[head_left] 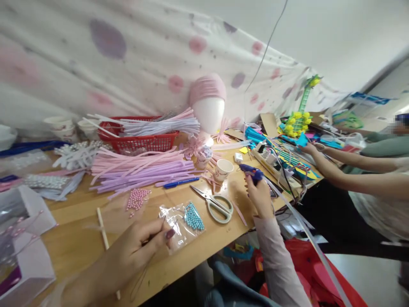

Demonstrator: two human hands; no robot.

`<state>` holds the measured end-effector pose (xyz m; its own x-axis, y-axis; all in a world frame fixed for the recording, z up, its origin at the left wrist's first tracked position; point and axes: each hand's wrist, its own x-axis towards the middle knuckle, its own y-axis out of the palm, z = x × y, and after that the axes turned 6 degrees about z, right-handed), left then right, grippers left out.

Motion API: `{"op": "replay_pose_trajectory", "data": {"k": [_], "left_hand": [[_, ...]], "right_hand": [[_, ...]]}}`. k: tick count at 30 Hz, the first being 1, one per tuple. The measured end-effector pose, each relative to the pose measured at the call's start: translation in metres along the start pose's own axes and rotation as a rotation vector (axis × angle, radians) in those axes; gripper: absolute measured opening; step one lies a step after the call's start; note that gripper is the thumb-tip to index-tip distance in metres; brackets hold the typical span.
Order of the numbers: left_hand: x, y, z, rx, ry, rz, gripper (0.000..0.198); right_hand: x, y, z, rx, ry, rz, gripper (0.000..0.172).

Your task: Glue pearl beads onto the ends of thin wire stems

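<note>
My left hand (143, 241) is closed in a pinch at the front of the table, with a thin wire (144, 273) trailing below its fingers. Just beyond the fingertips lies a clear plastic bag of blue beads (194, 216). My right hand (260, 194) is wrapped round a dark blue hot glue gun (254, 172), its nozzle pointing left. Between the hands rest scissors (217, 207) with pale handles, blades partly apart. Pink beads (137, 199) lie on a clear bag behind my left hand. A paper cup (224, 169) stands left of the glue gun.
Pink and purple fuzzy stems (143, 170) lie before a red basket (143, 143). A mannequin head (209, 106) stands behind. A blue pen (181, 183), a wooden stick (104, 232) and a power strip (277, 170) are nearby. At right, another person's hands (309, 149) hold blue material.
</note>
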<state>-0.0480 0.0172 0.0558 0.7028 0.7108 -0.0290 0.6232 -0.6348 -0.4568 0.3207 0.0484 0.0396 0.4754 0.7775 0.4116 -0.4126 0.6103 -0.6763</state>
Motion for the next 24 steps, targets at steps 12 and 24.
{"op": "replay_pose_trajectory", "data": {"k": [12,24], "left_hand": [[0.024,0.033,-0.025,-0.500,-0.100,-0.294,0.049],[0.041,0.047,-0.040,-0.713,-0.009,-0.519,0.048]], "right_hand": [[-0.070,-0.041,0.043,-0.279,-0.025,0.460,0.042],[-0.119,0.025,0.132,1.193,-0.143,1.062,0.019]]}}
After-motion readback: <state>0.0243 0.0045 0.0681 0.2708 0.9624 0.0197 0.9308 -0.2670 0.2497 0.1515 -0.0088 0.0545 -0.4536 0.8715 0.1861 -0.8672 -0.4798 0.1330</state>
